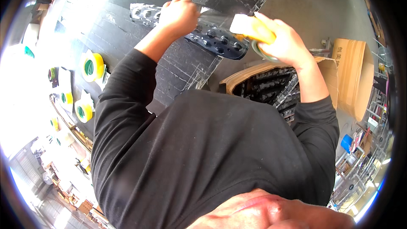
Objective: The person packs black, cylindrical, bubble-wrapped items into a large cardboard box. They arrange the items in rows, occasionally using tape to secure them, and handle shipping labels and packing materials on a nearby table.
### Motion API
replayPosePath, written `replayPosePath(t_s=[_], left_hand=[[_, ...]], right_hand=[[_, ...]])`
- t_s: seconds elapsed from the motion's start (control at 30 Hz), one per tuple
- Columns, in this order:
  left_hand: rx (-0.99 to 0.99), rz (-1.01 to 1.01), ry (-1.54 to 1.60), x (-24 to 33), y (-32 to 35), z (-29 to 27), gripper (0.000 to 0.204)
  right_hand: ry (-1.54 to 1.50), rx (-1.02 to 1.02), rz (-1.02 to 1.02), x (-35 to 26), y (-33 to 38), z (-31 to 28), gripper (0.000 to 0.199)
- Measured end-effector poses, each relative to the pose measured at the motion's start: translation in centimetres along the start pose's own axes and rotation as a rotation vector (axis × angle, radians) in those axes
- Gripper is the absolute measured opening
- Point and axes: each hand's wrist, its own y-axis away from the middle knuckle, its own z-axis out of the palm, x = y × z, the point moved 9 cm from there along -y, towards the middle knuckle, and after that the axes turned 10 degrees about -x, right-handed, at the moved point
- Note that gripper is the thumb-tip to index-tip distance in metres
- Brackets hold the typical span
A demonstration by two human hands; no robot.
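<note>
Left hand (180,16) fisted over strip (214,38), contents unclear; right hand (286,42) grips tape gun (257,29). Strip probably light, stiff, slick; ends suit holding.

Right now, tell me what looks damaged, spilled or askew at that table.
The black tabletop looks worn: pale, ragged marks show along its right edge, scratches or tape remnants, I can't tell which. One end of the dark bumpy strip juts past that edge, seen from here. No spill shows.

A long black knobbed strip (211,38) lies aslant near yellow tape (259,32)
</note>
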Motion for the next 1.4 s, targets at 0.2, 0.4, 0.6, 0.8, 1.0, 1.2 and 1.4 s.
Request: replayPosePath(t_s=[0.2,0.4,0.6,0.8,1.0,1.2,1.4], left_hand=[[0.251,-0.19,-0.126,-0.1,2.5,0.1,0.033],[0.282,0.307,-0.001,5.2,2.6,2.6,0.065],[0.201,0.409,0.077,5.9,3.9,3.4,0.086],[0.248,0.421,0.084,5.9,4.1,3.8,0.084],[0.259,0.423,0.096,5.7,4.2,4.1,0.082],[0.255,0.441,0.109,5.6,4.2,4.3,0.083],[0.115,0.301,0.119,9.4,4.0,2.9,0.094]], right_hand=[[0.037,-0.083,0.086,1.1,-0.5,2.9,0.073],[-0.001,-0.115,0.042,0.9,-0.8,3.0,0.072],[-0.039,-0.144,0.054,3.4,4.1,2.7,0.076],[0.123,-0.226,0.048,3.9,7.0,1.9,0.075],[0.15,-0.388,0.107,5.1,7.5,2.9,0.077],[0.163,-0.484,0.13,6.1,8.5,3.1,0.068],[0.366,-0.597,0.143,6.2,6.4,7.1,0.067]])
